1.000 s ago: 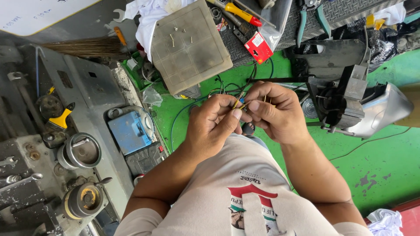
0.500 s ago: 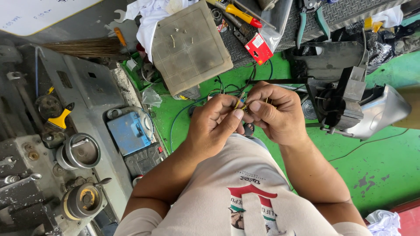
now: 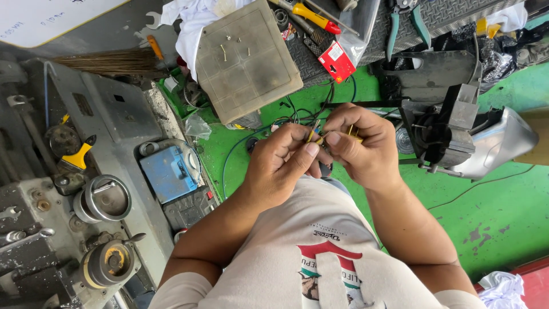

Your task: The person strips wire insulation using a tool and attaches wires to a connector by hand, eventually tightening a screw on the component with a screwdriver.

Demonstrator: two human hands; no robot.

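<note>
My left hand (image 3: 280, 166) and my right hand (image 3: 363, 150) meet above the green floor (image 3: 503, 212), fingertips almost touching. Both pinch thin yellow wire ends (image 3: 314, 135) between thumb and forefinger. Another short yellow piece (image 3: 353, 131) shows in my right fingers. Thin dark and blue wires (image 3: 251, 137) run from under my hands across the floor. How the wire ends join is hidden by my fingers.
A beige square plate (image 3: 246, 57) with small screws lies beyond my hands, next to a red box (image 3: 337, 60), a yellow-handled screwdriver (image 3: 311, 15) and green-handled pliers (image 3: 403, 23). A black and silver machine part (image 3: 452, 129) sits at the right. Grey machinery (image 3: 106, 197) and a blue device (image 3: 168, 171) fill the left.
Both hands stay together in the same spot; the fingers have shifted slightly on the yellow wire ends.
</note>
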